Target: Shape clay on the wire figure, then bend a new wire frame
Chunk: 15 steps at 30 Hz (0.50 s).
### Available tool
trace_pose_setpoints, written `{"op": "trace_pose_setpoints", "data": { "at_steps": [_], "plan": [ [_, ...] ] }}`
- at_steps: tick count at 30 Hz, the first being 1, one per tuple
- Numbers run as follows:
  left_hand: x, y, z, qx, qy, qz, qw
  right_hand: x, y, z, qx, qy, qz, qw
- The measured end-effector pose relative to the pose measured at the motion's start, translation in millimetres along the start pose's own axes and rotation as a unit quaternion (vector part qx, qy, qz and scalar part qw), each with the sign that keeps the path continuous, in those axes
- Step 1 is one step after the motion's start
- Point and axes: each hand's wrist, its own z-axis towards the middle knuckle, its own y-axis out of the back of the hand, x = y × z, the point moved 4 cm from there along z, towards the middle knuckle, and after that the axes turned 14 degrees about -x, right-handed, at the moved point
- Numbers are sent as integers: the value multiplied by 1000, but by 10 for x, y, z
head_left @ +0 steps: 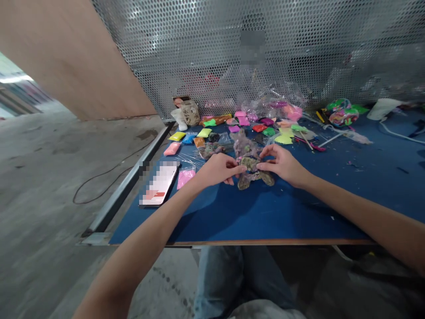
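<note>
A lumpy clay figure (246, 146) in mottled purple-grey, with a greenish middle and two feet spread at its lower end, lies on the blue table (212, 217). My left hand (222, 170) is closed at its left side, thumb pressed to the greenish middle. From the right, my right hand (280, 165) grips it with thumb and curled fingers. The fingertips partly hide the figure's sides. Left of it lie a mottled clay lump (212, 149), several thin wires (189, 158) and a pink clay packet (186, 178).
A phone (160, 182) lies at the table's left edge. Several coloured clay packets (177, 136) are spread along the back, with crumpled clear plastic (272, 98) behind them. A perforated metal panel (206, 48) closes off the back. A white cup (383, 109) and a cable stand at the right.
</note>
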Motion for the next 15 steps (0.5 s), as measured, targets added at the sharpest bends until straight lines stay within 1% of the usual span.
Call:
{"op": "trace_pose_setpoints", "data": {
  "at_steps": [1, 3, 4, 5, 6, 7, 9, 11, 13, 15],
  "plan": [
    [-33, 13, 6, -48, -20, 0, 999, 31, 15, 6, -21, 25, 13, 999],
    [-84, 47, 16, -147, -59, -13, 987, 96, 44, -4, -64, 52, 47, 995],
    [-94, 60, 21, -186, -71, -33, 979, 127, 54, -19, -84, 60, 62, 993],
    [-90, 63, 29, -211, -75, -65, 972, 154, 59, -39, -102, 66, 74, 990],
    [-72, 56, 41, -220, -70, -107, 967, 174, 56, -62, -114, 69, 84, 988],
    [-45, 39, 57, -217, -59, -156, 962, 184, 44, -84, -118, 67, 89, 987],
    [24, -16, 95, -190, -28, -250, 949, 172, 5, -115, -111, 51, 88, 989],
    [89, -79, 129, -158, 0, -319, 935, 127, -30, -117, -99, 33, 92, 990],
    [138, -126, 152, -143, 15, -352, 925, 68, -46, -86, -83, 23, 124, 989],
    [166, -148, 162, -141, 19, -362, 921, 8, -53, -34, -50, 11, 172, 984]
  ]
}}
